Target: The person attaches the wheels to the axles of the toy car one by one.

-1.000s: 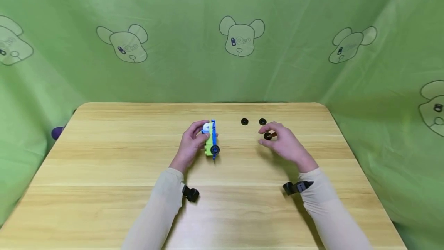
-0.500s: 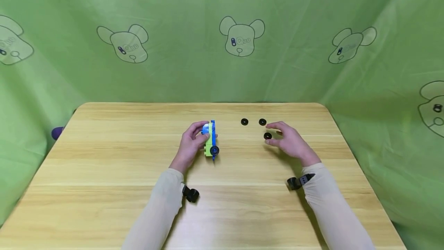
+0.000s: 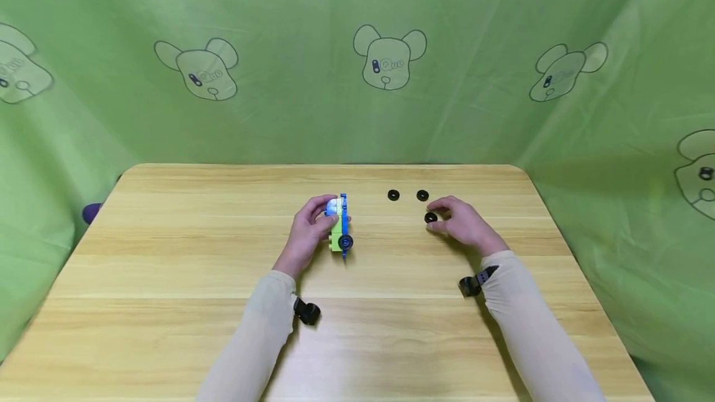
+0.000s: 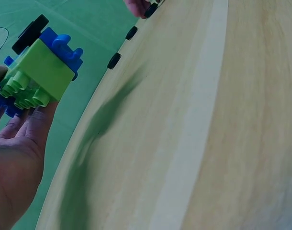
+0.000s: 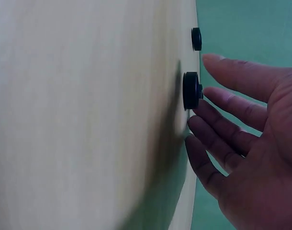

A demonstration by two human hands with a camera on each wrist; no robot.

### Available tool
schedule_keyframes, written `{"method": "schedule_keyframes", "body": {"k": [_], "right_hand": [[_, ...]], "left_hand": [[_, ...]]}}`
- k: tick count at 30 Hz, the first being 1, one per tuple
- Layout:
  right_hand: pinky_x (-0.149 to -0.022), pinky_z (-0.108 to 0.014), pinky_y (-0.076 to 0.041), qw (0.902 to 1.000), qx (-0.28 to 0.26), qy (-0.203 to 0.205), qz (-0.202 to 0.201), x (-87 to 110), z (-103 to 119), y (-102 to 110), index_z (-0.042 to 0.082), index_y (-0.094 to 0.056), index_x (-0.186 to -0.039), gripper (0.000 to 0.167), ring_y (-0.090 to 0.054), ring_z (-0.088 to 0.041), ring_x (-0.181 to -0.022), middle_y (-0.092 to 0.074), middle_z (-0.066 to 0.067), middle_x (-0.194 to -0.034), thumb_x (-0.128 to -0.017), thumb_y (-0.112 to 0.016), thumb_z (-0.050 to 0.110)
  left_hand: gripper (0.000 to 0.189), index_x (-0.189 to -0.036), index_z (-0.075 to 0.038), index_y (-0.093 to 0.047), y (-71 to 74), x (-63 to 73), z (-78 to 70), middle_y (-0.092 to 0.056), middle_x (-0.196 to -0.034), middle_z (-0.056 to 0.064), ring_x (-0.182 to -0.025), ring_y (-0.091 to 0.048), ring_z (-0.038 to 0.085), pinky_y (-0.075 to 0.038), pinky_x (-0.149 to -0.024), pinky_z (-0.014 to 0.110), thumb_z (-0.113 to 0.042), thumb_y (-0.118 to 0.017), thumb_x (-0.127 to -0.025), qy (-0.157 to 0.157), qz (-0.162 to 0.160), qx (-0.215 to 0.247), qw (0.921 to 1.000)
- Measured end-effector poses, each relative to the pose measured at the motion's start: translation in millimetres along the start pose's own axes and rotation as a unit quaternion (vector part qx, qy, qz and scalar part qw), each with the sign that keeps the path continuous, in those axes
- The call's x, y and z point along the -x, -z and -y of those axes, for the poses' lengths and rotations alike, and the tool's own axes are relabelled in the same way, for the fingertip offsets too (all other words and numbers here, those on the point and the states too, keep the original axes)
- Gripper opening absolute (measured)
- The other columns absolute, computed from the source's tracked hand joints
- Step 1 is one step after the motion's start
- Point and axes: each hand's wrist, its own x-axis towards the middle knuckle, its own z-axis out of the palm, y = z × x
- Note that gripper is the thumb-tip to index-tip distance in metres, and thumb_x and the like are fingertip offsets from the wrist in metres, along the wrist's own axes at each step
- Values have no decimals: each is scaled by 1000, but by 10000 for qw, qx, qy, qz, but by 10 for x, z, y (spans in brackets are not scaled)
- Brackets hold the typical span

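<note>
Farther right of the toy car [image 3: 341, 228] than a second ago, the right grip [image 3: 460, 221] is being held parted and empty around one wheel [image 3: 427, 218]; the car is being clasped by the left grip [image 3: 304, 231], two black wheels [image 3: 389, 195] resting right of it.

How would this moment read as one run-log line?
left hand: holds blue-green toy vehicle | right hand: at black wheel, not gripped | two other wheels: loose on table

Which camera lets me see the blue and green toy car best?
The left wrist view: the toy car is biggest there, showing its green bumps and blue hook. The head view shows it smaller, partly covered by the left hand. The right wrist view doesn't show it.
</note>
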Motion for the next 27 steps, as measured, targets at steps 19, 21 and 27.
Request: {"method": "schedule_keyframes", "body": {"k": [19,21,27], "right_hand": [[-89,-50,-45,9986,458,282,8,-54,-51,-35,-4,-64,-111,29,-53,-34,-97,-56,-17,-103,-84,-73,2],[-89,-50,-45,9986,475,252,23,-40,-44,-37,-3,-64,-110,28,-53,-33,-97,-56,-16,-103,-85,-73,3],[-90,-51,-47,9989,389,264,34,21,59,-19,-4,-63,-113,29,-55,-34,-99,-56,-16,-106,-86,-71,1]], "left_hand": [[45,-136,-2,-49,-20,-2,45,-50,-135,24,-101,-67,33,-54,-86,50,4,-58,-92,-29,165,-152,9997],[45,-136,-2,-50,-22,2,48,-50,-135,24,-100,-67,33,-55,-85,48,4,-59,-92,-35,148,-197,9997],[45,-136,-1,-49,-28,8,36,-50,-135,24,-101,-67,33,-55,-86,48,6,-58,-92,-70,168,-150,9997]]}}
